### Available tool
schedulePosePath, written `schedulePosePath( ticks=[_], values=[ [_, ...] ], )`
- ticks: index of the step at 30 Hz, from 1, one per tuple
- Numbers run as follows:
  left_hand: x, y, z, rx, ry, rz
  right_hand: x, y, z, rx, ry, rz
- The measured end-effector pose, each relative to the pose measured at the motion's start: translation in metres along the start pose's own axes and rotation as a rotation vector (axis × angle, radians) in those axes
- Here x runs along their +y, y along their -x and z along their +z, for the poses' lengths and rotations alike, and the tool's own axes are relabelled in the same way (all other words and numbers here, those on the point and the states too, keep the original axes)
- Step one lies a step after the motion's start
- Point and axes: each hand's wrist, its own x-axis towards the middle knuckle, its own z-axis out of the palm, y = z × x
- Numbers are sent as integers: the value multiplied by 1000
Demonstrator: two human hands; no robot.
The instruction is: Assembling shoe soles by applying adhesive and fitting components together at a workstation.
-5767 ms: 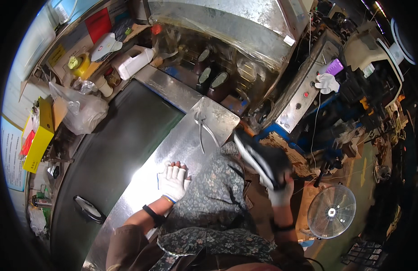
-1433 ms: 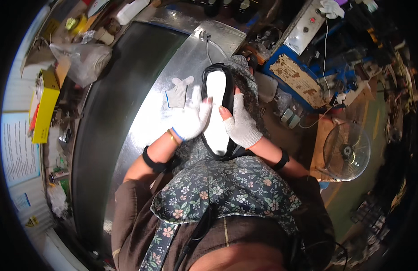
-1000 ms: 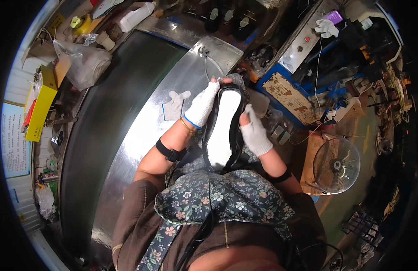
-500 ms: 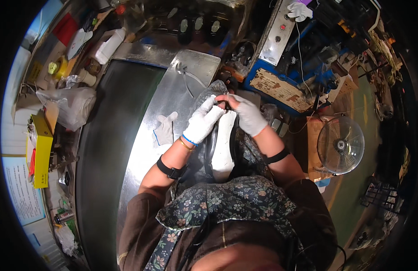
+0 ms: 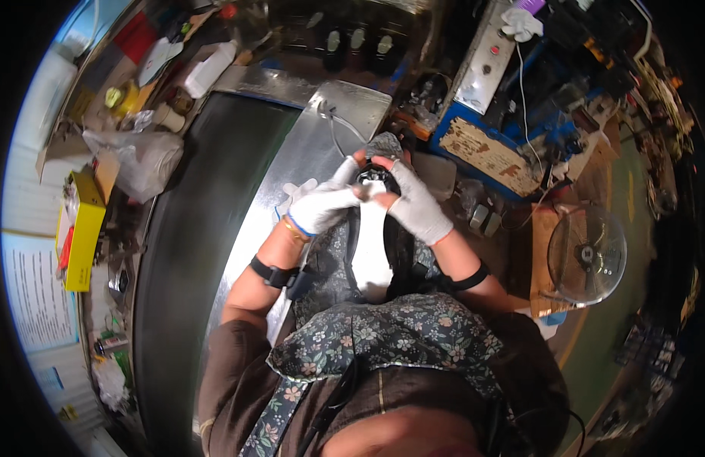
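Note:
A black shoe upper with a long white underside lies sole up in front of me, its heel end toward my floral apron. My left hand, in a white fingerless glove, grips the toe end from the left, with a fingertip on the white underside. From the right, my right hand, gloved the same way, holds the toe's black edge, its thumb on the white underside. Gathered black material shows between the hands. A loose pale glove lies partly hidden behind my left hand.
A dark conveyor belt runs along my left, beside a shiny metal plate. Several dark shoes stand at the back. On the right are a blue machine and a fan; a yellow box sits far left.
My hands have moved apart at the toe, uncovering the gathered black material. My right thumb now lies on the white underside. The whole view has shifted, with surroundings farther right.

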Motion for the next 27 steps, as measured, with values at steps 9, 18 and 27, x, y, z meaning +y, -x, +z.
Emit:
schedulePosePath(
  ticks=[9,18,27],
  values=[
    [47,95,-91,213,-300,-333,-22,-5,91,-629,84,-520],
    [169,103,-88,684,-389,176,71,-24,41,-41,223,-254],
    [153,-172,-252,1108,-1122,400,80,-35,47,-174,396,-466]
  ],
)
